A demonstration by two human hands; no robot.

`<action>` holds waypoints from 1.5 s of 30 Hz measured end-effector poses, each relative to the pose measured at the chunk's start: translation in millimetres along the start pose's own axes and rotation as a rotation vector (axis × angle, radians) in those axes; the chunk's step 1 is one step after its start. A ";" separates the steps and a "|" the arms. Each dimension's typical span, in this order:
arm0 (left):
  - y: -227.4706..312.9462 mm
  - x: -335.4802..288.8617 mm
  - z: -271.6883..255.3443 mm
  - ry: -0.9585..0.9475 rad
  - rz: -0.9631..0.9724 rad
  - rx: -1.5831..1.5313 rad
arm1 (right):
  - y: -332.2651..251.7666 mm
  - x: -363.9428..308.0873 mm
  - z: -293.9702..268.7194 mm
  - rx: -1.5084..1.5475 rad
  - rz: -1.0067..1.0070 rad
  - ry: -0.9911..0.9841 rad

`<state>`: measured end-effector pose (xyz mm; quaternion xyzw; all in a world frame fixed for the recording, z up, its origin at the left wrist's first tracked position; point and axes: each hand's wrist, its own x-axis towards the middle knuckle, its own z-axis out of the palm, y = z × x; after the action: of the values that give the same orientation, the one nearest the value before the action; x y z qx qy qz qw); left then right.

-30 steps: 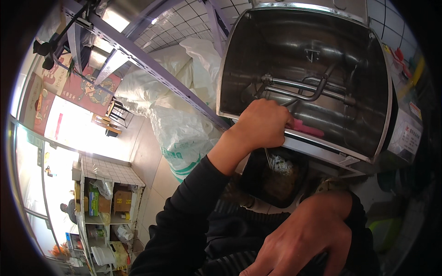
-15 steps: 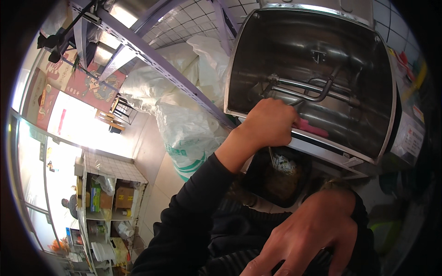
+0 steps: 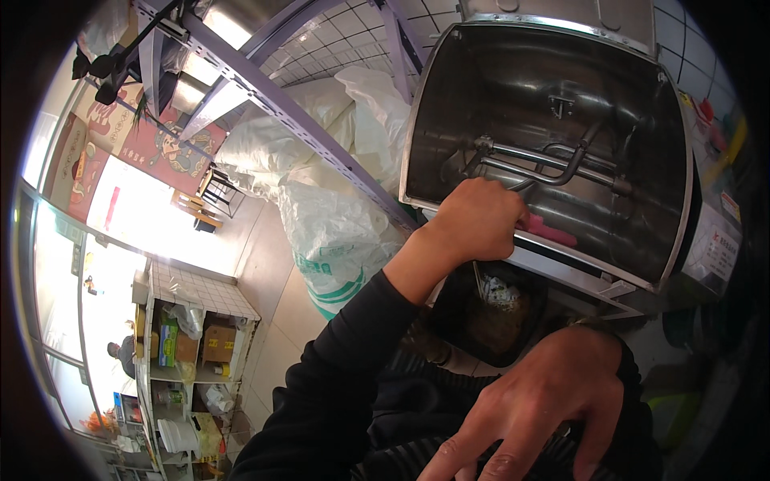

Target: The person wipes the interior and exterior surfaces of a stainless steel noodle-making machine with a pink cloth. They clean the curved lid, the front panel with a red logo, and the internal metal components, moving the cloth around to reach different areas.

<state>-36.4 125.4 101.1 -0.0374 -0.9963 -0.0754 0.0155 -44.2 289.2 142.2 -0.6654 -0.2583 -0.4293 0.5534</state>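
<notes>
My left hand (image 3: 481,220) is closed at the near rim of a stainless-steel dough mixer tub (image 3: 545,96). A pink piece that looks like folded cloth (image 3: 552,232) sticks out from its fingers along the inside of the rim; the gripped part is hidden. Metal mixing bars (image 3: 553,164) cross the tub behind the hand. Below the rim sits a black bin (image 3: 493,321) with some white and brown waste in it. Closer to me, my right hand (image 3: 545,401) rests over my dark clothing with its fingers spread and holds nothing.
White plastic sacks (image 3: 337,232) stand left of the mixer, behind a lilac metal rack post (image 3: 281,112). A tiled shelf unit (image 3: 200,293) with boxes and bags is at the left. Something green (image 3: 670,417) lies at the lower right.
The view has shifted slightly, so the scene sits a little lower and to the right. My left hand stays closed at the rim with the pink piece; my right hand barely differs.
</notes>
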 end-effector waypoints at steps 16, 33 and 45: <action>0.6 -0.4 0.9 0.018 -0.005 -0.009 | 29.1 -7.8 14.4 -0.009 -0.181 0.112; 0.4 -1.0 1.3 0.010 -0.017 -0.002 | 2.4 -1.9 -1.6 -0.030 -0.012 0.018; 1.4 -1.4 0.0 0.013 -0.014 -0.002 | 6.8 -6.3 1.9 0.003 -0.049 0.021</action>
<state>-34.9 126.7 101.2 -0.0299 -0.9964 -0.0765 0.0213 -41.2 290.1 133.3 -0.6534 -0.2693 -0.4495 0.5464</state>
